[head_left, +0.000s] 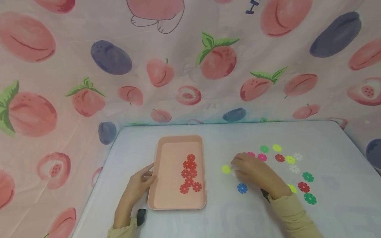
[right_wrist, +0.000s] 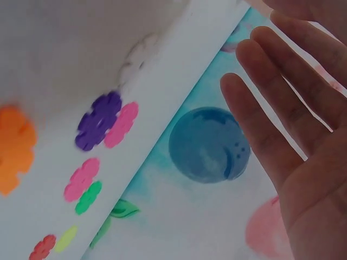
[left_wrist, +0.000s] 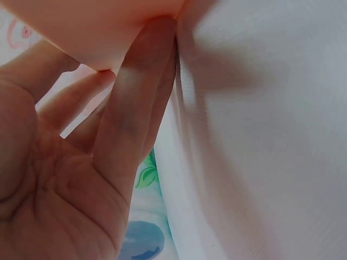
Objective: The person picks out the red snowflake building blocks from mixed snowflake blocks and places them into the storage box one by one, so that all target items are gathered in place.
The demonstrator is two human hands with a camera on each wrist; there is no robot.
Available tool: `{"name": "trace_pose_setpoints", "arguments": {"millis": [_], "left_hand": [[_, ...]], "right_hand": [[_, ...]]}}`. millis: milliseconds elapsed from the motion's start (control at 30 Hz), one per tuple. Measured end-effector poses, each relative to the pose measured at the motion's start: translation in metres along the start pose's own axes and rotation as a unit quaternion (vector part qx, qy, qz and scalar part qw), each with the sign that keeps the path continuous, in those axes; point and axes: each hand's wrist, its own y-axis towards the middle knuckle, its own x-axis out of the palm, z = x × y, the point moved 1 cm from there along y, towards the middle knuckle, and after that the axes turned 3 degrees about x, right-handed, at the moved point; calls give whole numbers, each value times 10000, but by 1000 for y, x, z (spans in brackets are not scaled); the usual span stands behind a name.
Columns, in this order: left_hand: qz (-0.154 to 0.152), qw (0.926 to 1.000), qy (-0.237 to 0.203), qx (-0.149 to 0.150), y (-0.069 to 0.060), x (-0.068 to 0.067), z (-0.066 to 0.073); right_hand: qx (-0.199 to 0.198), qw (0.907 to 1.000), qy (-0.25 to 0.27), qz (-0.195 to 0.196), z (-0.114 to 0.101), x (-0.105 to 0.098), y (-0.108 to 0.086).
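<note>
A pink tray (head_left: 166, 206) lies left of centre and holds several red flower-shaped plastic discs (head_left: 189, 181). My left hand (head_left: 139, 185) touches the tray's left side; in the left wrist view its fairly straight fingers (left_wrist: 122, 114) rest against the tray's edge. My right hand (head_left: 253, 170) is over the scattered discs on the right, its fingers (right_wrist: 271, 135) extended with nothing seen in them. Nearest it are a yellow disc (head_left: 226, 169) and a blue disc (head_left: 242, 188). The right wrist view shows a purple disc (right_wrist: 98, 122) and an orange disc (right_wrist: 13, 149), hidden in the head view.
More flower discs lie to the right: green (head_left: 310, 198), red (head_left: 304, 187), white (head_left: 294, 169), yellow (head_left: 276, 147) and pink (head_left: 262, 157). The white table (head_left: 220, 221) meets a fruit-patterned curtain (head_left: 178, 112) at the back and sides.
</note>
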Motion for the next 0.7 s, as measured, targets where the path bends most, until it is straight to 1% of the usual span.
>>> {"name": "trace_pose_setpoints", "arguments": {"millis": [200, 300, 433, 500, 633, 700], "left_hand": [[-13, 10000, -22, -16, 0, 0, 0], [-8, 10000, -57, -20, 0, 0, 0], [17, 10000, -80, -37, -1, 0, 0], [27, 10000, -73, -36, -1, 0, 0], [27, 10000, -71, -18, -1, 0, 1], [29, 10000, -79, -17, -1, 0, 1]], "right_hand": [[32, 10000, 3, 67, 12, -4, -7], [30, 9999, -75, 145, 17, -4, -9], [34, 9997, -36, 242, 24, -4, -11], [105, 9996, -4, 243, 27, -4, -13], [413, 9991, 45, 105, 34, -5, -16], [478, 9988, 64, 69, 38, -5, -17]]}}
